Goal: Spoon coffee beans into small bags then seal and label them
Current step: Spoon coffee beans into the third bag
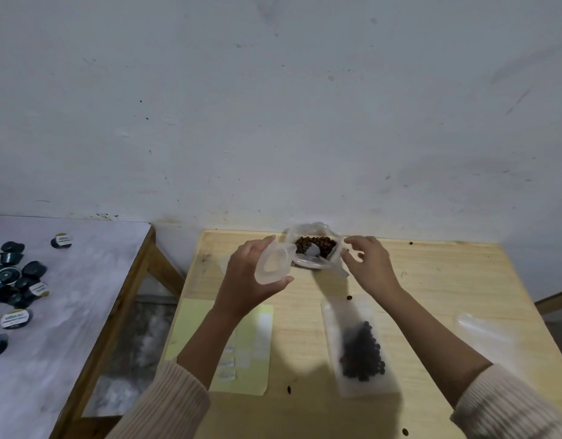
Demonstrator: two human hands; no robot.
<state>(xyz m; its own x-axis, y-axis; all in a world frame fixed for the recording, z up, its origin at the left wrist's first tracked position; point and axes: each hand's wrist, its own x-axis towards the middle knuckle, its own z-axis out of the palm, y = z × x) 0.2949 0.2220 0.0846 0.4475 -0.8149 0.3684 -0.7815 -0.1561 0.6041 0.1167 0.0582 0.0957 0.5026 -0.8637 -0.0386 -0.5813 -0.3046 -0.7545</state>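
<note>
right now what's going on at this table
A person is bagging coffee beans at a wooden table. Their left hand holds a small clear bag with its mouth open, next to the large bag of beans, where a spoon rests. The right hand is at that bag's edge; whether it grips it is unclear. One filled bag lies flat nearer the person, with a yellow label sheet to its left.

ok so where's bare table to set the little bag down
Bare wood runs between the yellow label sheet and the filled bag, and behind the empty bag at far right. Crowded at back centre: bean pouch, left hand with the little bag, right hand.
</note>
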